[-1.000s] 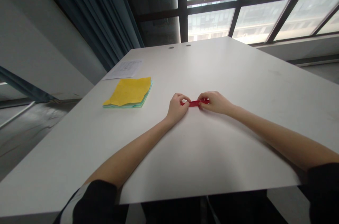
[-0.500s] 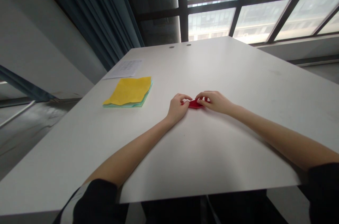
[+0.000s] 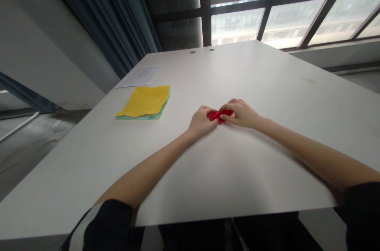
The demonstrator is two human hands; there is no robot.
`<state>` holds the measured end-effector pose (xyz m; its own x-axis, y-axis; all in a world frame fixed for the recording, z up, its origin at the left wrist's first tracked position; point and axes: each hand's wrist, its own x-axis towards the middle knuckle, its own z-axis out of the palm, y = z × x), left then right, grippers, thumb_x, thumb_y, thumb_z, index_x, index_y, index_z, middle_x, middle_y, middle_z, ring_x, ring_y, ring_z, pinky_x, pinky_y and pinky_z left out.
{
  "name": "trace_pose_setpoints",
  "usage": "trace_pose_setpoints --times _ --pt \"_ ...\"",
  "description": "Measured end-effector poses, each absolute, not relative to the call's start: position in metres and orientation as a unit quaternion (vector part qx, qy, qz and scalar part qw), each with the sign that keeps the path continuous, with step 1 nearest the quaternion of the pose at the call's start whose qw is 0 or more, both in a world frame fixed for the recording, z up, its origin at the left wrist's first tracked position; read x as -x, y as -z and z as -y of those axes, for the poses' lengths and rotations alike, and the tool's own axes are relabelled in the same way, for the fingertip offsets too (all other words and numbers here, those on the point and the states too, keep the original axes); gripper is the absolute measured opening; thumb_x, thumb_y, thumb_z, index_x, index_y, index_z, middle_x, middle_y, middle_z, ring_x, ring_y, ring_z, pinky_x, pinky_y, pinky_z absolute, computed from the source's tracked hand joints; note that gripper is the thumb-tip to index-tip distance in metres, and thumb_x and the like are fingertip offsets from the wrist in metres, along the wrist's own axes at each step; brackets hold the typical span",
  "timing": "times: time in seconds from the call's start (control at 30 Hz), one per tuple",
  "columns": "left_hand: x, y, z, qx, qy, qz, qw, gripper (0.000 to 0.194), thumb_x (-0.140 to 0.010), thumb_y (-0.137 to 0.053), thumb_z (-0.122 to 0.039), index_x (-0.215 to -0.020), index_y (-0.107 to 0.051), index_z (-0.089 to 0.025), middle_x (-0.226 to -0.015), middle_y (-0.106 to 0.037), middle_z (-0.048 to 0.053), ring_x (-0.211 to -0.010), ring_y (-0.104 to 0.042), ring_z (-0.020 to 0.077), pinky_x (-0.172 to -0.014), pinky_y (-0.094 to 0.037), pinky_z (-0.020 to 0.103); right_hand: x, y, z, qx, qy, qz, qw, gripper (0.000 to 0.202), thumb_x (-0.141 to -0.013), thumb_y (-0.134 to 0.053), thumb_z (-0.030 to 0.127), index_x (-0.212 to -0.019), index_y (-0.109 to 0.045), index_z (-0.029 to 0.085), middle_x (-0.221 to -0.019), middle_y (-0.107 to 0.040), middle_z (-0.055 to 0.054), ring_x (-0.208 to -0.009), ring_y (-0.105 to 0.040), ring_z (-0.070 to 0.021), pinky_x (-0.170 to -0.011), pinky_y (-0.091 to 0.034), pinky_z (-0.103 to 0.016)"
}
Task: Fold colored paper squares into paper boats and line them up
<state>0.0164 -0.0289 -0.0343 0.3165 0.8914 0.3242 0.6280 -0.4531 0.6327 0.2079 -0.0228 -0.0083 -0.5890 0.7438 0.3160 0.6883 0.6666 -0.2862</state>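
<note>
A small piece of folded red paper (image 3: 219, 115) is held between my two hands, just above or on the white table (image 3: 208, 179). My left hand (image 3: 202, 121) grips its left side, thumb at the near edge and fingers curled over the far edge. On the other side, my right hand (image 3: 240, 113) pinches the paper between thumb and fingers. The paper looks partly spread, with a crease near its middle. Fingers cover much of both its ends, so its full shape is hidden.
To the left lies a stack of yellow and light green paper sheets (image 3: 147, 101). Behind it is a printed white sheet (image 3: 139, 76). Two round dark discs (image 3: 192, 52) sit at the table's far edge, before a curtain (image 3: 118, 17) and windows.
The red paper now shows more of its surface and looks more opened between the hands. My left thumb has shifted right along its near edge; my right hand has barely moved.
</note>
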Motion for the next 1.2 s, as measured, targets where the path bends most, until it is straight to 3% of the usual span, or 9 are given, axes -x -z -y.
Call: trace_pose_setpoints --times 0.2,0.47,0.63,0.93,1.03,1.2 --pt "-0.017 0.034 0.029 -0.803 -0.299 -0.481 0.183 0.030 -0.068 -0.062 -0.030 -0.097 -0.064 -0.021 -0.091 -0.063 0.004 -0.087 -0.057 0.0199 -0.080 -0.045 0.032 -0.204 0.013 0.024 0.434 -0.068 0.882 0.171 0.047 -0.074 -0.056 0.039 -0.117 -0.051 0.020 -0.092 -0.068 -0.008 -0.102 -0.052 -0.0284 -0.086 -0.036 -0.043" --pt "-0.019 0.030 0.033 -0.787 -0.310 -0.501 0.183 0.028 -0.066 -0.061 -0.026 -0.094 -0.059 -0.020 -0.092 -0.064 0.003 -0.080 -0.056 0.0188 -0.073 -0.045 0.032 -0.199 0.015 0.025 0.447 -0.045 0.879 0.158 0.055 -0.070 -0.058 0.039 -0.121 -0.046 0.020 -0.091 -0.068 -0.008 -0.104 -0.052 -0.0291 -0.087 -0.035 -0.043" --pt "-0.021 0.029 0.033 -0.794 -0.306 -0.498 0.170 0.027 -0.066 -0.062 -0.026 -0.092 -0.059 -0.020 -0.090 -0.064 0.003 -0.083 -0.056 0.0195 -0.071 -0.044 0.031 -0.202 0.012 0.024 0.442 -0.065 0.881 0.156 0.049 -0.073 -0.056 0.038 -0.118 -0.051 0.018 -0.093 -0.068 -0.009 -0.103 -0.052 -0.0283 -0.088 -0.035 -0.043" --pt "-0.021 0.032 0.034 -0.800 -0.296 -0.499 0.154 0.025 -0.070 -0.061 -0.034 -0.091 -0.060 -0.021 -0.092 -0.064 0.004 -0.083 -0.056 0.0193 -0.071 -0.043 0.031 -0.206 0.001 0.021 0.434 -0.067 0.874 0.209 0.018 -0.078 -0.053 0.030 -0.086 -0.067 0.022 -0.085 -0.069 -0.005 -0.097 -0.054 -0.0252 -0.086 -0.036 -0.041" --pt "-0.020 0.033 0.033 -0.802 -0.298 -0.495 0.151 0.027 -0.070 -0.061 -0.035 -0.093 -0.060 -0.021 -0.092 -0.064 0.004 -0.083 -0.056 0.0192 -0.071 -0.043 0.031 -0.207 0.002 0.020 0.432 -0.072 0.872 0.219 0.022 -0.078 -0.053 0.029 -0.094 -0.066 0.022 -0.085 -0.069 -0.005 -0.095 -0.055 -0.0243 -0.086 -0.037 -0.040" --pt "-0.020 0.032 0.034 -0.804 -0.286 -0.500 0.145 0.030 -0.069 -0.061 -0.036 -0.094 -0.059 -0.020 -0.092 -0.064 0.003 -0.083 -0.056 0.0187 -0.073 -0.044 0.031 -0.208 0.007 0.018 0.440 -0.050 0.867 0.229 0.032 -0.079 -0.054 0.035 -0.105 -0.064 0.019 -0.102 -0.067 -0.008 -0.101 -0.053 -0.0263 -0.086 -0.038 -0.041"
